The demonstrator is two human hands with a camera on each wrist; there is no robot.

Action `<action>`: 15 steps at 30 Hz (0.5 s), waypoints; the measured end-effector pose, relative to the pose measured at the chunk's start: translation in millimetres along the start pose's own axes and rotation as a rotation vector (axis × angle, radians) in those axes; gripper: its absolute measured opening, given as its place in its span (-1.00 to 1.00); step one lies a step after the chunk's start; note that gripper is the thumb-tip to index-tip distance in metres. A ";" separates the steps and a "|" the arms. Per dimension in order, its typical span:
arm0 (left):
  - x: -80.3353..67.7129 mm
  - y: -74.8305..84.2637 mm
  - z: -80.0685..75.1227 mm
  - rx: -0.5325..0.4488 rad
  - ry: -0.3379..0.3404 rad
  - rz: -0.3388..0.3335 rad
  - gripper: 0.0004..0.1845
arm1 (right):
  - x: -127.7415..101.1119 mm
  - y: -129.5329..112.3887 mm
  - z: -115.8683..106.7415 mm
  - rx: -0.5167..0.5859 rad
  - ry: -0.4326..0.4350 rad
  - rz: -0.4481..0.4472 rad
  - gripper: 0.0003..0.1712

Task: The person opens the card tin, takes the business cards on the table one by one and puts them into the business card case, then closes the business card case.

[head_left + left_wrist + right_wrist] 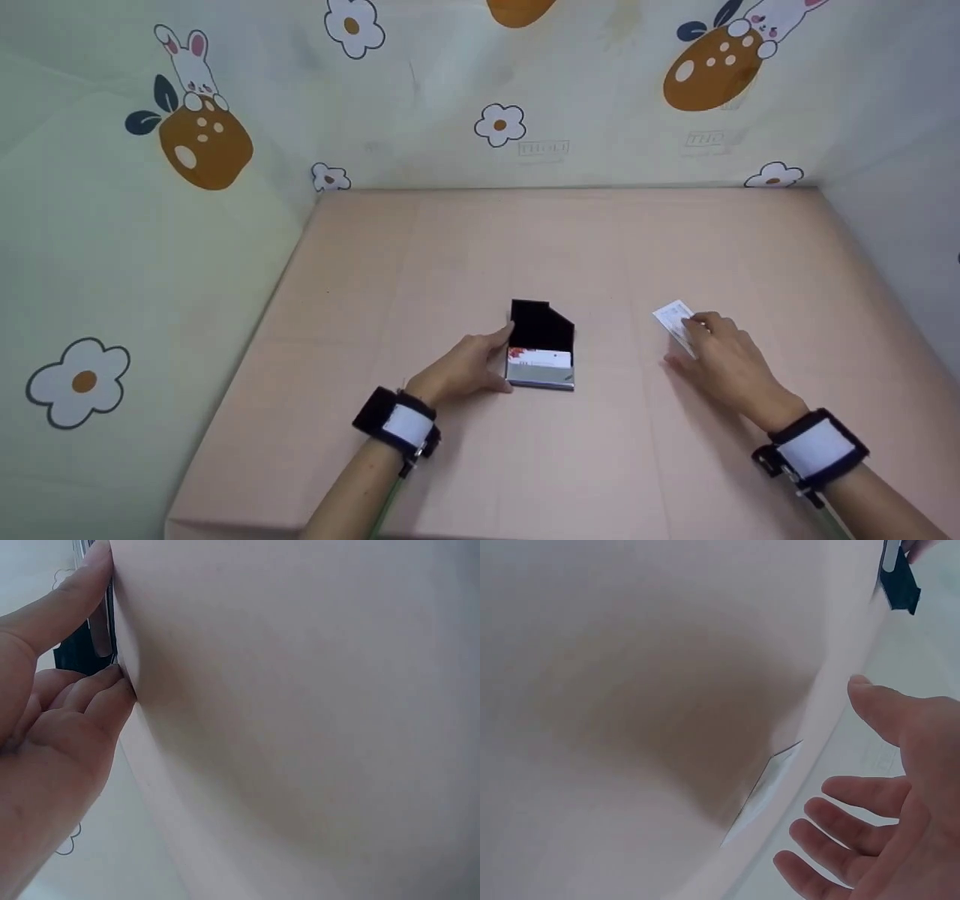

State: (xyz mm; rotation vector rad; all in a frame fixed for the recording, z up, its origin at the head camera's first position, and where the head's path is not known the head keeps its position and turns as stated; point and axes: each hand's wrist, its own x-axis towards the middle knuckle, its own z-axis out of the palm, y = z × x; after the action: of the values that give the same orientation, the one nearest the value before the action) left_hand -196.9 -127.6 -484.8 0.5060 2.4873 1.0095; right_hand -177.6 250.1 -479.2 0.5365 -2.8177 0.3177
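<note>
I am steadying the open black card case with a silver metal base [541,352] near the lower middle of the frame, and this goes best, I judge, if I am keeping the base pressed flat on the pale pink worktop [525,247] so the raised lid is not tipping. My left hand [466,369] is lying against the case's left side: the thumb is touching the edge of the lid and the curled fingers [90,690] are bracing the base, a light grip rather than a clench. White cards with some red print are showing inside the case.

Toward the lower right of the frame my right hand [729,361] is hovering over a small white printed card [677,321] that is lying flat on the worktop, well apart from the case. In the wrist view my fingers [840,832] are spread and relaxed, just beside the card [769,791] and holding nothing; whether the fingertips are touching it I cannot tell. To lift it cleanly, I think, I should be sliding a fingertip under one edge.

Farther off, at the upper part of the frame, the cream walls printed with rabbits and flowers [525,90] are enclosing the worktop.
</note>
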 end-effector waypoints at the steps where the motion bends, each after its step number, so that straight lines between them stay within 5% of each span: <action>1: 0.2 0.2 0.1 -0.001 0.001 -0.002 0.05 | 0.0 1.7 -0.6 0.002 -0.011 0.012 -0.39; 15: 0.7 0.8 1.1 0.006 0.010 -0.002 0.04 | 0.7 20.2 -1.7 0.026 -0.112 0.123 -0.35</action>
State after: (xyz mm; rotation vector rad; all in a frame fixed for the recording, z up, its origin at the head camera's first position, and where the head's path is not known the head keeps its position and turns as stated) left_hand -196.8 -126.1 -485.0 0.5018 2.5000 1.0063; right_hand -185.6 268.6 -480.8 0.3992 -2.9652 0.3584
